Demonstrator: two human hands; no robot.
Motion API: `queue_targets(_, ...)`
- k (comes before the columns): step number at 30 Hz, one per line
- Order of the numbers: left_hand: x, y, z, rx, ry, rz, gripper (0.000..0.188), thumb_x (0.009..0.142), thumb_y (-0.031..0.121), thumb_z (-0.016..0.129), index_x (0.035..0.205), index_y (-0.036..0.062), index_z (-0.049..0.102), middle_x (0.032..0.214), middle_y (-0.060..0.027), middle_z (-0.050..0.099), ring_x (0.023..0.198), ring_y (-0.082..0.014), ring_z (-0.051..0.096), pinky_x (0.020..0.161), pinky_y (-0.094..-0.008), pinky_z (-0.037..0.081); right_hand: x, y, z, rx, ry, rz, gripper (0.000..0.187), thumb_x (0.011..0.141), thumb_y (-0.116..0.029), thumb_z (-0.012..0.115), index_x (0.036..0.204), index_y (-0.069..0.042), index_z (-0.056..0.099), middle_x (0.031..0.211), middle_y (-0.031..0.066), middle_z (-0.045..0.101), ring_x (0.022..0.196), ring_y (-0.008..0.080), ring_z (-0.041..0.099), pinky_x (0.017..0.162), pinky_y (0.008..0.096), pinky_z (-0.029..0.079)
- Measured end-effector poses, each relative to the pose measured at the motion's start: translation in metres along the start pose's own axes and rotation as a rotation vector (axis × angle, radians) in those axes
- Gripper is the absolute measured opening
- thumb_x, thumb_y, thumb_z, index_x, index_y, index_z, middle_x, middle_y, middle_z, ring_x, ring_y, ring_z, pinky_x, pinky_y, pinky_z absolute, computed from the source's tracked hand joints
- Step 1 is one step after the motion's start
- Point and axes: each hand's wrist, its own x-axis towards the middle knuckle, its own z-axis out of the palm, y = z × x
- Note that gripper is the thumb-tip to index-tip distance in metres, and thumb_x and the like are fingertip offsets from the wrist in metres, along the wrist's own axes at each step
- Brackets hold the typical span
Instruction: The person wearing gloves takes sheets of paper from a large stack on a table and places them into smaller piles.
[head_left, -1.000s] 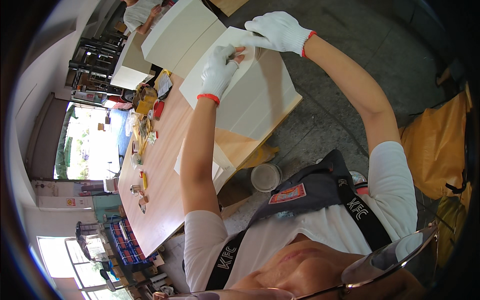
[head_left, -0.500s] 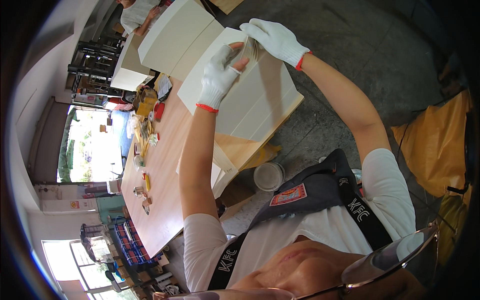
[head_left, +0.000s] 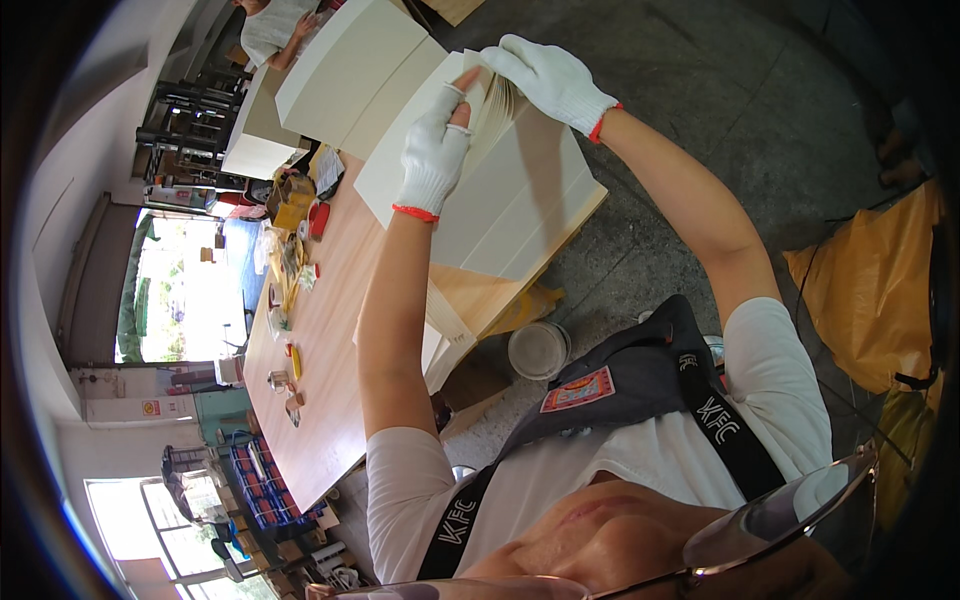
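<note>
Both my hands wear white knit gloves with red cuffs. My left hand point(head_left: 433, 150) pinches the far corner of a stack of cream paper sheets point(head_left: 510, 200) lying on a wooden table point(head_left: 320, 350). My right hand point(head_left: 552, 75) curls over the same corner from the right, and its fingers hold the lifted, fanned sheet edges point(head_left: 500, 100). The rest of the stack lies flat and hangs slightly past the table's edge.
More cream stacks point(head_left: 345, 70) lie farther along the table, where another person point(head_left: 272, 22) works. A yellow box point(head_left: 290, 200), a red cup point(head_left: 318, 218) and small clutter line the table's left side. A white bucket point(head_left: 538, 350) stands below, yellow bags point(head_left: 870, 290) to the right.
My right hand has come down and slightly left onto the corner of the stack. The sheet edges there are now lifted and fanned between both hands.
</note>
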Motion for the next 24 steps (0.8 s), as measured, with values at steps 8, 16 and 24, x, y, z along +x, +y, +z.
queue_targets(8,-0.001,0.01,0.001,-0.045,-0.12,-0.184,0.039,0.092,0.017,0.065,0.13,0.0081,0.059,0.073,0.0017,0.05,0.066,-0.0073,0.047,0.061,-0.0244,0.04,-0.001,0.001,0.0,0.05,0.009,0.013,0.041,0.1,-0.048,0.038,0.112,-0.015,0.059,0.092,0.0121,0.063,0.084,0.0355,0.062,0.071,0.0446,0.046)
queue_targets(16,-0.001,0.001,0.004,0.101,0.081,0.131,0.034,0.096,0.018,0.055,0.129,0.0144,0.06,0.077,-0.0061,0.06,0.065,-0.0151,0.058,0.066,-0.0311,0.048,0.001,0.013,0.008,-0.046,0.072,-0.099,0.038,0.1,-0.045,0.037,0.112,-0.017,0.059,0.092,0.0125,0.064,0.085,0.0359,0.062,0.072,0.0461,0.047)
queue_targets(24,-0.002,0.007,0.004,0.098,-0.105,-0.169,0.035,0.089,0.025,0.068,0.123,0.0179,0.063,0.078,-0.0094,0.067,0.066,-0.0177,0.065,0.067,-0.0326,0.051,-0.001,0.011,0.008,-0.102,0.031,-0.061,0.034,0.102,-0.036,0.036,0.123,-0.018,0.056,0.107,0.0068,0.061,0.09,0.0313,0.063,0.075,0.0429,0.048)
